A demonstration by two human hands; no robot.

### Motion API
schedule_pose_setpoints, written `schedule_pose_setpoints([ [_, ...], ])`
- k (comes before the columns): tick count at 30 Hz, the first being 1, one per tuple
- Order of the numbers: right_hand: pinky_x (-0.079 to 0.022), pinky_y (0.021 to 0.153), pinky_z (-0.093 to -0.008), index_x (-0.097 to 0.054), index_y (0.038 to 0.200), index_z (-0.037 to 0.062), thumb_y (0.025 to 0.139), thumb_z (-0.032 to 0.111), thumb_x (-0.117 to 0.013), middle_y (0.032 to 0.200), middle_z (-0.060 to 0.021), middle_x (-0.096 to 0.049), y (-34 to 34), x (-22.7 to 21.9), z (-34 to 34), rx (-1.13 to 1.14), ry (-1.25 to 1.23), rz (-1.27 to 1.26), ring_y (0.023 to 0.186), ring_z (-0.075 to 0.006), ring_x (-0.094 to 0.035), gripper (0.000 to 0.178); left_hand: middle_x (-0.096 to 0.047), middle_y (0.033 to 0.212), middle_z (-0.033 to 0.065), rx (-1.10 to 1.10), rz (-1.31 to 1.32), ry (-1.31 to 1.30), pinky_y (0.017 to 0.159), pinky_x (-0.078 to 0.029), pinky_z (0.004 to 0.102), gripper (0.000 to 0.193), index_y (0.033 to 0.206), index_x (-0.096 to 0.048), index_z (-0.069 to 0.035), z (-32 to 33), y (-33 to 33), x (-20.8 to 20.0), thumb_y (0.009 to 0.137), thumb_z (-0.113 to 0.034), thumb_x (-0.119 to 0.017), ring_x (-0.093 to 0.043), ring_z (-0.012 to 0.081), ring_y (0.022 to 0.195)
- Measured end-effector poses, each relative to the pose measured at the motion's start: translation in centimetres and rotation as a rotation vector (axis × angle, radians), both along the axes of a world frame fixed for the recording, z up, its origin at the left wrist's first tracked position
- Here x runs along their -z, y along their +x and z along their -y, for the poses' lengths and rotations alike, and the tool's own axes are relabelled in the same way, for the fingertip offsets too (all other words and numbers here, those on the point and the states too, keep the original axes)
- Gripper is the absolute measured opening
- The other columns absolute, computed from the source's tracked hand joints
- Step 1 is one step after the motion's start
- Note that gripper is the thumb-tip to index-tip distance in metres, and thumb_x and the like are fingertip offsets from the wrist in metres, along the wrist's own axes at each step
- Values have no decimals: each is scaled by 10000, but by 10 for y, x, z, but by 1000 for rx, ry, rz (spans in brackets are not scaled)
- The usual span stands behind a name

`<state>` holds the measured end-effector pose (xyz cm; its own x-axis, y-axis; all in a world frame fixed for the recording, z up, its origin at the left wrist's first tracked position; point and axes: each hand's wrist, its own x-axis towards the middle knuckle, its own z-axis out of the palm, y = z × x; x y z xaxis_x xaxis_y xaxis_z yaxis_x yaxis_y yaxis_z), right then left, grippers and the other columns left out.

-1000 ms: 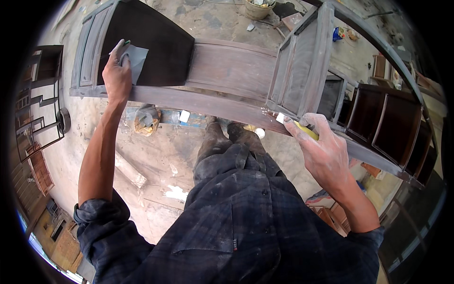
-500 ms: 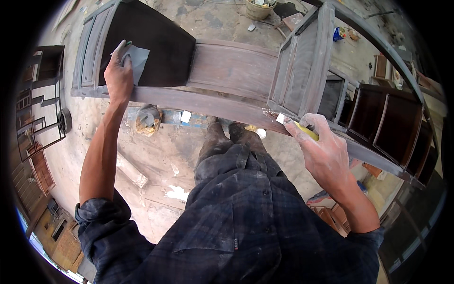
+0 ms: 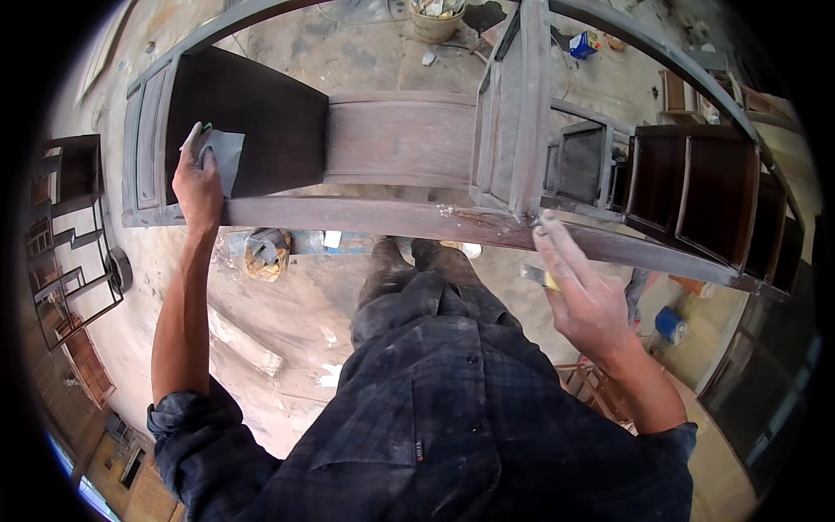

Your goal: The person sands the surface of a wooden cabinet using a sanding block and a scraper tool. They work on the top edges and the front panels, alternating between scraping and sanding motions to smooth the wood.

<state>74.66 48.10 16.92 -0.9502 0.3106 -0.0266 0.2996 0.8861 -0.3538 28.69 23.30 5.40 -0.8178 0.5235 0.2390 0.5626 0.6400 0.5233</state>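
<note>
My left hand grips a thin grey sheet with a bit of green at the fingertips. It is held over the dark panel at the left of a wooden furniture frame. My dusty right hand keeps a small putty knife with a yellow handle between thumb and palm. Its index and middle fingers stretch out to the front rail, near the foot of the upright post. White crumbs dot the rail left of those fingers, beside a darker patch.
Darker shelving joins the frame's right end. Beyond the frame stands a bucket of scraps. A bag-lined container sits on the floor under the rail, and a blue can is at right. Another dark frame stands far left.
My view has shifted, so the furniture appears further left. My right hand has straightened its fingers onto the rail, and the putty knife has swung off it. The left hand still grips the grey sheet.
</note>
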Motion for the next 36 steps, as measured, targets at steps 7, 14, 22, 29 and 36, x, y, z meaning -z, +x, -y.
schedule_pose_setpoints([
  [7,-525,552,-277,-606,1405,86,847,42,-628,1531,-56,-526,-59,24,45,-35,-21,-49,680,-171,-681,560,-706,1292,104,20,-2,28,1045,-481,338,438,1408,-587,-90,3,-5,4,975,-28,-565,-665,245,1215],
  [14,-510,543,-287,-542,1478,119,825,39,-664,1559,-46,-494,13,11,31,213,59,32,658,-190,-657,669,-696,1304,120,30,-5,59,1027,-493,354,442,1419,-567,-81,-2,0,-2,982,-18,-564,-663,260,1218],
  [22,-540,682,-384,-528,1495,139,833,-15,-639,1260,-120,-624,-3,-13,55,406,36,-221,828,-313,-662,688,-685,1327,120,148,57,166,1041,-481,344,462,1448,-540,-81,0,6,-7,993,-5,-549,-652,251,1234],
  [29,-511,631,-406,-692,1302,172,857,18,-683,1033,-97,-585,-22,-16,31,275,41,-26,756,-285,-643,471,-677,1351,115,238,169,190,1061,-451,314,479,1459,-537,-80,-5,9,-10,990,17,-550,-630,210,1265],
  [36,-510,575,-386,-731,1211,185,872,72,-687,1005,-46,-594,-44,-19,27,230,96,18,731,-247,-653,360,-679,1352,104,249,211,183,1069,-437,303,485,1463,-539,-88,-2,8,-13,991,24,-543,-619,183,1269],
])
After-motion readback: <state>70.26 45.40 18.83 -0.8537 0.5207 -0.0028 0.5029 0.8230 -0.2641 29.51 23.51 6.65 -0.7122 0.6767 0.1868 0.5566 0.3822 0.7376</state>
